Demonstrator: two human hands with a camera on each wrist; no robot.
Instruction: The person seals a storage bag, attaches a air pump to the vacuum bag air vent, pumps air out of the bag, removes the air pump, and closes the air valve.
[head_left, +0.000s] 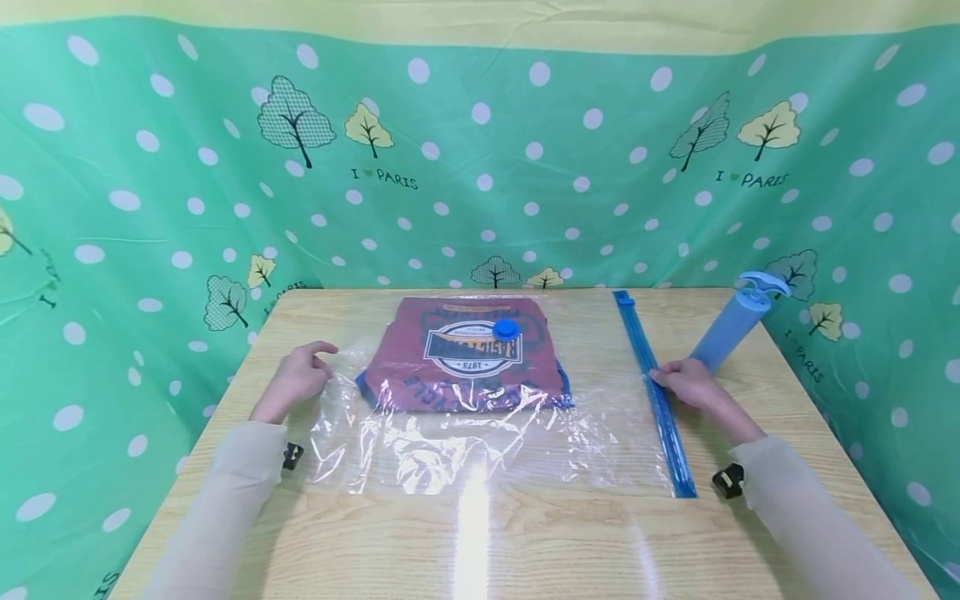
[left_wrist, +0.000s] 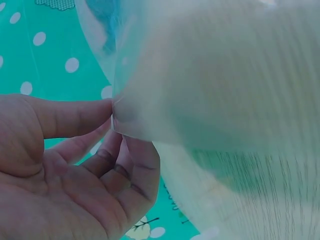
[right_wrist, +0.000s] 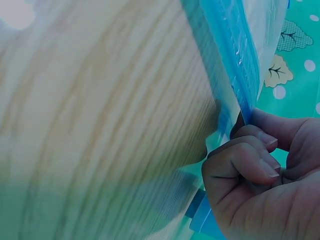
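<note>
A clear plastic vacuum storage bag [head_left: 495, 442] lies flat on the table, with a folded maroon garment [head_left: 480, 379] inside and a round blue valve cap [head_left: 506, 330] over the print. Its left edge is pinched between the thumb and fingers of my left hand [head_left: 300, 373], as the left wrist view shows with the clear film [left_wrist: 150, 107]. On the other side, my right hand [head_left: 693, 383] pinches the blue zip strip [head_left: 660, 404] near its middle. A blue zip slider [head_left: 625, 302] sits at the strip's far end.
Just beyond my right hand stands a blue hand pump [head_left: 731, 329] with a T-shaped handle, tilted in the head view. The wooden table [head_left: 570, 550] ends at a green dotted curtain [head_left: 480, 200] behind and at the sides.
</note>
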